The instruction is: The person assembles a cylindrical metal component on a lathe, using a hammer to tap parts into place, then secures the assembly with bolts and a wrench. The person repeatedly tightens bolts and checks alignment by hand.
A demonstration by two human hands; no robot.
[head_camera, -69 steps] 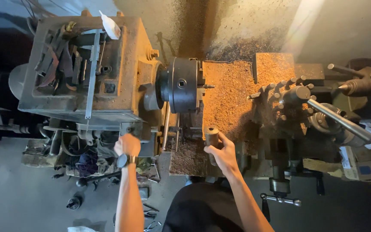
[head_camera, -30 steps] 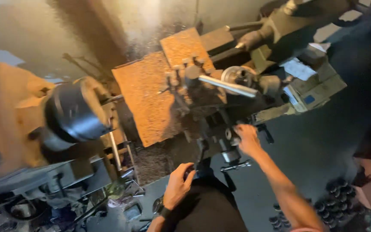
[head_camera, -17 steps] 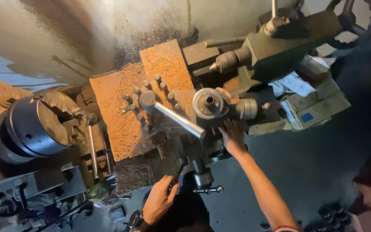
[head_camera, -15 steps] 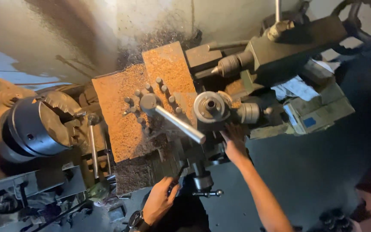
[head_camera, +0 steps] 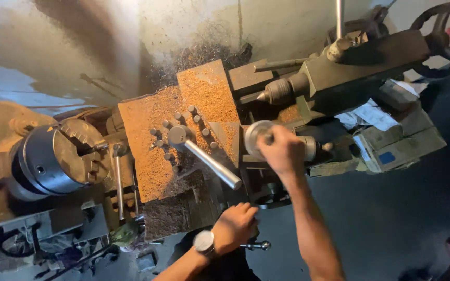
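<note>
I look down on a metal lathe. My right hand (head_camera: 283, 151) is closed over the round silver handwheel (head_camera: 253, 136) of the slide, just right of the tool post with its long steel lever (head_camera: 209, 164). My left hand (head_camera: 238, 226), with a watch on the wrist, grips a crank at the front of the carriage, beside a small ball-ended handle (head_camera: 262, 244). Orange-brown chips cover the carriage top (head_camera: 152, 140). What exactly sits under the left palm is hidden.
The steel chuck (head_camera: 53, 158) is at the left with nothing clamped in it. The tailstock (head_camera: 350, 67) with its pointed centre lies at the upper right, its black handwheel (head_camera: 444, 31) at the far corner. Boxes and papers (head_camera: 391, 145) rest at the right. The floor below is dark.
My right hand has risen from just below the silver handwheel and closed over it. My left hand stays on the front crank. The view has shifted slightly.
</note>
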